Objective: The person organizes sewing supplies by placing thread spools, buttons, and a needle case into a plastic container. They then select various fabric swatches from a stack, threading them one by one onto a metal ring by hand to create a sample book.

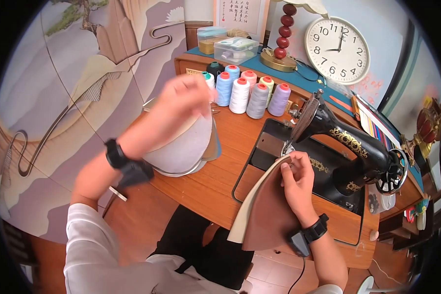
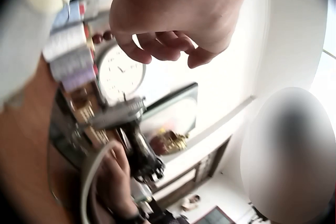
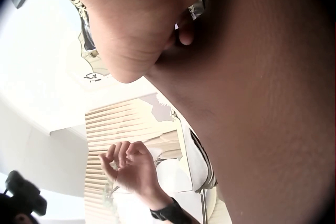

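Raised over a stack of pale, rounded pieces [image 1: 181,149] is my left hand [image 1: 186,95], blurred in the head view. In the left wrist view that hand [image 2: 173,19] has loosely bent fingers, with nothing visible between them. My right hand [image 1: 299,183] pinches the top edge of a brown leather-like piece [image 1: 269,215] layered with a cream one [image 1: 241,223], just by the needle area of a black sewing machine [image 1: 348,139]. Close up in the right wrist view, the brown sheet [image 3: 262,103] hides most of the right fingers.
Several thread cones [image 1: 240,95] stand behind the wooden table [image 1: 206,196]. Farther back are plastic boxes [image 1: 236,49], a lamp base [image 1: 278,61] and a round clock [image 1: 337,50]. A painted folding screen [image 1: 83,98] stands on the left.
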Motion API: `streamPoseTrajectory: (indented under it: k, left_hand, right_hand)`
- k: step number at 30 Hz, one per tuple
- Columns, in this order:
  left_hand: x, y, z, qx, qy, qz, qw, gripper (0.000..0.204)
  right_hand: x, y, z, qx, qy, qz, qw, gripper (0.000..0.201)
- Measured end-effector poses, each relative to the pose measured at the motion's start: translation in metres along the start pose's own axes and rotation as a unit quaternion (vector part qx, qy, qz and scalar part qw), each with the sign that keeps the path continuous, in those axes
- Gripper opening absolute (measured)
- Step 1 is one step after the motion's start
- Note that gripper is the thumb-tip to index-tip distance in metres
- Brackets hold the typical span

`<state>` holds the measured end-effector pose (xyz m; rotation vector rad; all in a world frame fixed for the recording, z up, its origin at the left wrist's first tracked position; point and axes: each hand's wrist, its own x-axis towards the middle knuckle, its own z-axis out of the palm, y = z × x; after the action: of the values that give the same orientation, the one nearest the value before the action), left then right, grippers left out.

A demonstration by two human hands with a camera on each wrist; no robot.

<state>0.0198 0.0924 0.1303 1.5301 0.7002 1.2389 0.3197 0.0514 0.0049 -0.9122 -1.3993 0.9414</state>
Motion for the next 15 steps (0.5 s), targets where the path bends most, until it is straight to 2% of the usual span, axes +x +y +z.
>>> streamPoseTrajectory:
  k: [2, 3, 4, 6, 8, 9, 10, 11, 12, 15]
  left_hand:
    - [0.027, -0.001, -0.053, 0.082, 0.076, -0.028, 0.993, 0.028]
    - [0.039, -0.007, -0.083, 0.145, 0.119, -0.082, 0.979, 0.027]
    - [0.049, -0.017, -0.113, 0.205, 0.160, -0.133, 0.956, 0.026]
    - [0.059, -0.051, -0.163, 0.338, 0.213, -0.183, 0.898, 0.034]
    - [0.063, -0.083, -0.213, 0.455, 0.194, -0.273, 0.825, 0.054]
    - [0.064, -0.107, -0.237, 0.453, 0.195, -0.266, 0.828, 0.054]
    - [0.066, -0.131, -0.259, 0.546, 0.137, -0.276, 0.779, 0.060]
    - [0.071, -0.142, -0.268, 0.632, 0.077, -0.282, 0.718, 0.066]
    - [0.074, -0.143, -0.266, 0.629, 0.077, -0.275, 0.723, 0.066]
    - [0.072, -0.134, -0.247, 0.630, 0.153, -0.256, 0.717, 0.065]
  right_hand:
    - [0.001, 0.000, -0.002, -0.018, -0.003, 0.007, 1.000, 0.017]
    - [0.001, 0.001, -0.003, -0.020, -0.004, 0.007, 1.000, 0.017]
    - [0.001, 0.001, -0.002, -0.020, -0.006, 0.004, 1.000, 0.017]
    - [0.001, 0.001, -0.001, -0.011, -0.003, 0.002, 1.000, 0.017]
    - [0.001, 0.002, -0.002, -0.013, -0.008, 0.003, 1.000, 0.017]
    - [0.001, 0.003, -0.004, -0.014, -0.011, 0.005, 1.000, 0.016]
    - [0.001, 0.003, -0.002, -0.010, -0.005, 0.004, 1.000, 0.016]
    - [0.001, 0.003, -0.003, -0.016, -0.007, 0.007, 1.000, 0.016]
    - [0.001, 0.004, -0.004, -0.023, -0.009, 0.012, 1.000, 0.016]
    - [0.001, 0.005, -0.004, -0.024, -0.008, 0.007, 1.000, 0.016]
